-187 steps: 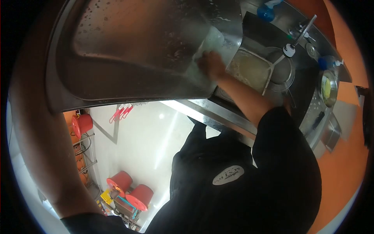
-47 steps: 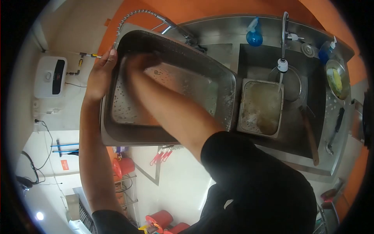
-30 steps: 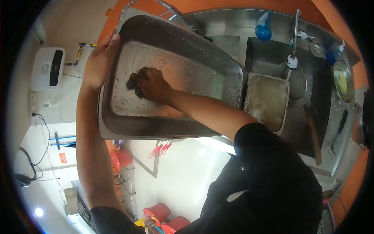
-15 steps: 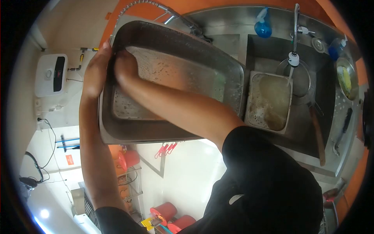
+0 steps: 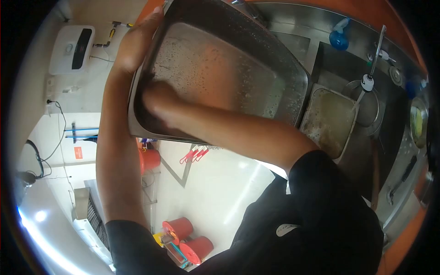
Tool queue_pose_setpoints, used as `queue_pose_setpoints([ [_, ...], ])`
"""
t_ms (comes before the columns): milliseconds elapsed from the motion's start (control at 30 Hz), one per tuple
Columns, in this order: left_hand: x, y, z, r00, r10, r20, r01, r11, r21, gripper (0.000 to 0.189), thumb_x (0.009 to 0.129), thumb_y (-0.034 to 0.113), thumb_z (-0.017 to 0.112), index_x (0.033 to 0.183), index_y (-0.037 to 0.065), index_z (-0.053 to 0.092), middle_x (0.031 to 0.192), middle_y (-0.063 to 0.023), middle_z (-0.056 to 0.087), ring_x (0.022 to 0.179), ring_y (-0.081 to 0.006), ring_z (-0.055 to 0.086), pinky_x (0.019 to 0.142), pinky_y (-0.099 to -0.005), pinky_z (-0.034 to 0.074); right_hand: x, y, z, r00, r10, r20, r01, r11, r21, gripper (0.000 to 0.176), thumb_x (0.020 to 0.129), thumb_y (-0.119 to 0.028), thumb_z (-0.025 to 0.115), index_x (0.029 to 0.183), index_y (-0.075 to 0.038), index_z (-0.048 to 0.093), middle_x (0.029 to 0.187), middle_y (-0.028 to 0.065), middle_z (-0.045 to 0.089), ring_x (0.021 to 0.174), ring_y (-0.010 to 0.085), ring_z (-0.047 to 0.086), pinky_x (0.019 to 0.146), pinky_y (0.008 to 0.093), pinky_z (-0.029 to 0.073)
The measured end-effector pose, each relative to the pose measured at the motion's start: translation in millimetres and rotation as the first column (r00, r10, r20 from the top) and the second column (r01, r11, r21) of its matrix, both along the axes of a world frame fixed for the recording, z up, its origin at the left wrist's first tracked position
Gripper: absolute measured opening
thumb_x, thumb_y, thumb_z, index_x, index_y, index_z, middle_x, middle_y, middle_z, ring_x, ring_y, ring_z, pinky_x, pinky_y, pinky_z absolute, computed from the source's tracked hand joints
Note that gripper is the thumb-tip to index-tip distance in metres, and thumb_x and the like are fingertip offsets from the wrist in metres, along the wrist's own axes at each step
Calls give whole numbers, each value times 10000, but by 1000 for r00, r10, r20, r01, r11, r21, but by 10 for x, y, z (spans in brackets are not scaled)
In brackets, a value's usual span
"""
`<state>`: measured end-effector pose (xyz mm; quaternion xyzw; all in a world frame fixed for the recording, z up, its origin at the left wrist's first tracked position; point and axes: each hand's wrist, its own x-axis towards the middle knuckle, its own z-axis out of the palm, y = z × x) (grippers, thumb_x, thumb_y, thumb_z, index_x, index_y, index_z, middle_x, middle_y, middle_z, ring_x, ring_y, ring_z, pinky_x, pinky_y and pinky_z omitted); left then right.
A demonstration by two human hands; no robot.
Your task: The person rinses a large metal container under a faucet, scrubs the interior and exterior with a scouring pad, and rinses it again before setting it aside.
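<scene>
A deep stainless steel pan (image 5: 256,50) is tilted up in front of me, its inside wet with drops and a little suds. My left hand (image 5: 137,43) grips the pan's left rim from outside, fingers along the edge. Inside the pan, at the lower left corner, my right hand (image 5: 160,101) presses against the wall. Motion smears its fingers, and I cannot make out whether anything is in them. To the right, a smaller metal pan (image 5: 321,142) holds cloudy water, with a running spray tap (image 5: 367,83) above it.
The smaller pan sits in a steel sink (image 5: 337,59) beside a round strainer (image 5: 378,114). Blue spray bottle (image 5: 339,40) stands behind the sink. A bowl (image 5: 418,121) and a dark-handled tool (image 5: 401,178) lie at the right. Red buckets (image 5: 197,249) stand on the floor.
The big pan has turned, its left end rising and its lower edge swinging up. My right hand has slid lower along the pan's left wall. My left hand stays on the rim.
</scene>
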<state>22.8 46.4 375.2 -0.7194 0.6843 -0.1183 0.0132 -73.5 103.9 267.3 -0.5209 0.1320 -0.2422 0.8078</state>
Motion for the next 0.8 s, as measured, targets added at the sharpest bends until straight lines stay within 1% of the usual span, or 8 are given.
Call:
queue_pose_setpoints([
  [100, -435, 42, -36, 951, 223, -212, -237, 971, -43, 459, 1014, 308, 377, 1406, 75, 429, 1422, -116, 468, 1339, -213, 407, 1080, -282, 297, 251, 118, -241, 998, 38, 40, 8, 607, -795, 343, 937, -175, 390, 1029, 69, 613, 1089, 292, 602, 1072, 411, 573, 943, 456, 431],
  [233, -210, 127, -28, 972, 72, -225, -86, 995, -53, 501, 1011, 381, 376, 1403, 75, 437, 1411, -110, 482, 1324, -196, 422, 1074, -274, 298, 67, 306, -438, 998, 54, 18, -26, 714, -700, 286, 931, -155, 424, 1004, 61, 598, 990, 287, 612, 962, 431, 594, 881, 477, 463],
  [300, -483, 105, -29, 882, 262, -392, -285, 958, -1, 500, 1012, 377, 375, 1404, 74, 439, 1414, -99, 482, 1313, -187, 430, 1075, -265, 288, -83, 191, -407, 985, 116, 129, 85, 323, -943, 236, 916, -161, 482, 1011, 35, 575, 939, 268, 607, 890, 399, 604, 793, 467, 485],
  [333, -501, 84, -38, 882, 263, -390, -288, 957, -6, 500, 1012, 377, 375, 1404, 74, 439, 1414, -99, 482, 1313, -187, 430, 1075, -265, 288, -239, 220, -275, 984, 120, 132, 88, 320, -944, 236, 916, -161, 482, 1011, 35, 575, 939, 268, 607, 890, 399, 604, 793, 467, 485],
  [400, -486, 66, -39, 883, 306, -357, -347, 936, -55, 466, 1011, 318, 391, 1396, 61, 449, 1412, -97, 483, 1309, -179, 433, 1081, -264, 281, -633, 445, -1, 933, -255, 255, 341, 854, -394, 219, 889, -166, 555, 1020, 9, 572, 915, 226, 595, 856, 361, 597, 734, 444, 482],
  [633, 458, 190, -246, 657, 301, -691, -539, 828, -153, 504, 1007, 380, 430, 1256, -40, 554, 1219, -126, 621, 1153, -180, 542, 1003, -286, 379, -1164, 658, -1542, 886, -422, 190, 450, 690, -567, 75, 889, -124, 562, 877, -55, 589, 900, 175, 566, 785, 345, 569, 700, 465, 472],
  [700, -355, 189, -45, 903, 277, -328, -313, 948, -62, 499, 1007, 371, 416, 1265, -34, 548, 1269, -137, 593, 1190, -199, 525, 1023, -297, 368, -1514, 577, -2537, 934, -357, 2, 244, 636, -732, 141, 858, -117, 548, 949, -21, 596, 866, 196, 610, 832, 350, 586, 758, 479, 478],
  [800, -349, 208, -26, 959, 205, -196, -220, 974, -59, 484, 1009, 366, 404, 1233, -27, 577, 1255, -166, 596, 1182, -246, 540, 1010, -316, 385, -1825, 495, -3001, 866, -137, -481, 15, 968, -249, 109, 832, -82, 546, 889, -5, 599, 858, 185, 607, 812, 355, 586, 771, 479, 478],
])
